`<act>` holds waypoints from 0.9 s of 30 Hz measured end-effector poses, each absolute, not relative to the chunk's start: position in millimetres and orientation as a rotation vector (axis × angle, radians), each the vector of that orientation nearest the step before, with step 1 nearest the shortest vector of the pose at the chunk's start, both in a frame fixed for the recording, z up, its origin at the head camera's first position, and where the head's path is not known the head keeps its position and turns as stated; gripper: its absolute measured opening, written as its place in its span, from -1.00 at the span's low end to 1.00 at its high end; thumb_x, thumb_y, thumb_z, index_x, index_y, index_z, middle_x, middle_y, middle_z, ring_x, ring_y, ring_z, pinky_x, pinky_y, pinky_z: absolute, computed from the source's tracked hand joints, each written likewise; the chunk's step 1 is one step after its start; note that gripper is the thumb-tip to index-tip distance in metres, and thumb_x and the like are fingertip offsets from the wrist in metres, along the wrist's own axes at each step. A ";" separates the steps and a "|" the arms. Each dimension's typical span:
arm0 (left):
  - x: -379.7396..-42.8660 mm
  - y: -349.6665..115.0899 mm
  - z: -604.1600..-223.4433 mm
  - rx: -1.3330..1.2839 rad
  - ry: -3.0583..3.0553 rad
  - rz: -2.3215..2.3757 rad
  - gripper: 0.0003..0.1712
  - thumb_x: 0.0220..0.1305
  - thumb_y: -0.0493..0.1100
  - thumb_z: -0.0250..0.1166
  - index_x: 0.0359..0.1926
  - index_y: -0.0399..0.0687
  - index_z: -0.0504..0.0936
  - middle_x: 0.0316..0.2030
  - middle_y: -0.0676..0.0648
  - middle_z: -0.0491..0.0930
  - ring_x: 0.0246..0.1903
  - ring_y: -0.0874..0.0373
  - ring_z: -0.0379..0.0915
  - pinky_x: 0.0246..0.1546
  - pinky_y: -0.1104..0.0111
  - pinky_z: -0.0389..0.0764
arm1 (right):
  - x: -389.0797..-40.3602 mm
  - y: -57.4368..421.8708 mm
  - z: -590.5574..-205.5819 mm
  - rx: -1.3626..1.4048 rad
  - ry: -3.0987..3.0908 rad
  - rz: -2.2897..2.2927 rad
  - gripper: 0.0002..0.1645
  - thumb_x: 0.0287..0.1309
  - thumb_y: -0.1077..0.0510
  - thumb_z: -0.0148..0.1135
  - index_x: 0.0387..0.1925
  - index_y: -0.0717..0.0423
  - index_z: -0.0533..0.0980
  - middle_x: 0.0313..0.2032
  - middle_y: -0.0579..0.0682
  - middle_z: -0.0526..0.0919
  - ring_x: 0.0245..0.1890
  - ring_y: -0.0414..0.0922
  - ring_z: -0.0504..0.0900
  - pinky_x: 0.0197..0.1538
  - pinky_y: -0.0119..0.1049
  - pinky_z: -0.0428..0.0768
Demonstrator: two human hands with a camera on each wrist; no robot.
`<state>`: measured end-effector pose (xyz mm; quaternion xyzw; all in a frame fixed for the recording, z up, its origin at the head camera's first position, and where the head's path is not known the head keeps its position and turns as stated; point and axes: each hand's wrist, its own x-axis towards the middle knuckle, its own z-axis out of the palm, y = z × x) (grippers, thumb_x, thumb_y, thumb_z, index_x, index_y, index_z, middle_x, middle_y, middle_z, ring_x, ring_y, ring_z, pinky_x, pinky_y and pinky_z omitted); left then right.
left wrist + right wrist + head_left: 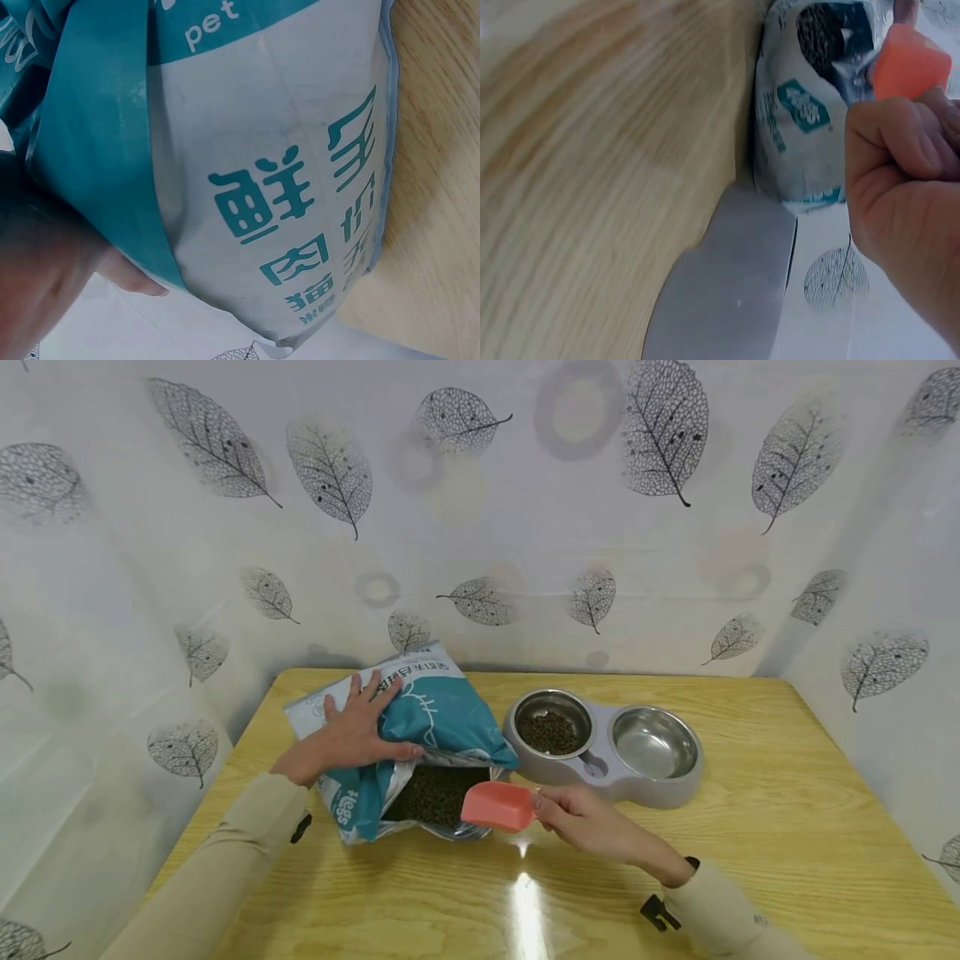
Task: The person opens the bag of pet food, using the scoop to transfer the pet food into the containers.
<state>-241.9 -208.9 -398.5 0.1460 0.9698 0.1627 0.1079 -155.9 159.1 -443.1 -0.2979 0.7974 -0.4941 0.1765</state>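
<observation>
A teal and white pet food bag lies on its side, its mouth facing the front edge of the table and brown kibble visible inside. My left hand rests on top of the bag with fingers spread, the thumb near the upper lip of the opening. In the left wrist view the bag's printed side fills most of the picture. By its handle, my right hand grips a coral scoop just at the right of the bag's mouth. The right wrist view shows the curled fingers beside the scoop.
Behind the right hand stands a grey double pet feeder. Its left steel bowl contains some kibble; the right steel bowl shows bare metal. Leaf-printed sheeting encloses the wooden table at the back and sides.
</observation>
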 end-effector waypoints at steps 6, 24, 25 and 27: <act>-241.0 -209.1 -397.9 0.425 2.849 0.487 0.41 0.09 0.56 0.31 0.67 0.01 -0.20 0.64 -0.33 -0.36 0.58 -0.46 -0.60 0.33 -0.60 -0.38 | -150.8 134.8 -448.6 -0.903 2.353 -1.300 -0.53 0.59 0.09 -0.04 -0.54 0.08 0.46 -0.62 -0.27 0.36 -0.66 -0.44 0.22 -0.54 -0.49 0.28; -241.3 -210.7 -396.5 0.425 2.852 0.484 0.42 0.08 0.57 0.31 0.68 0.03 -0.20 0.64 -0.32 -0.36 0.58 -0.46 -0.60 0.32 -0.60 -0.37 | -143.3 86.8 -445.3 -0.835 2.768 -1.113 -0.43 0.48 0.20 0.07 -0.75 0.00 0.29 -0.72 -0.29 0.19 -0.71 -0.41 0.16 -0.59 -0.50 0.20; -241.2 -210.5 -396.6 0.426 2.849 0.486 0.42 0.08 0.58 0.31 0.68 0.03 -0.20 0.64 -0.32 -0.36 0.58 -0.46 -0.60 0.32 -0.60 -0.37 | -143.8 85.7 -446.8 -0.823 2.749 -1.130 -0.44 0.48 0.20 0.07 -0.74 0.00 0.29 -0.71 -0.28 0.20 -0.70 -0.41 0.17 -0.58 -0.49 0.20; -240.6 -210.1 -396.2 0.423 2.844 0.488 0.43 0.07 0.58 0.31 0.68 0.03 -0.21 0.64 -0.32 -0.37 0.58 -0.46 -0.60 0.33 -0.60 -0.37 | -144.3 83.8 -450.5 -0.792 2.706 -1.156 -0.44 0.50 0.16 0.06 -0.72 0.00 0.31 -0.69 -0.27 0.21 -0.68 -0.40 0.18 -0.57 -0.49 0.21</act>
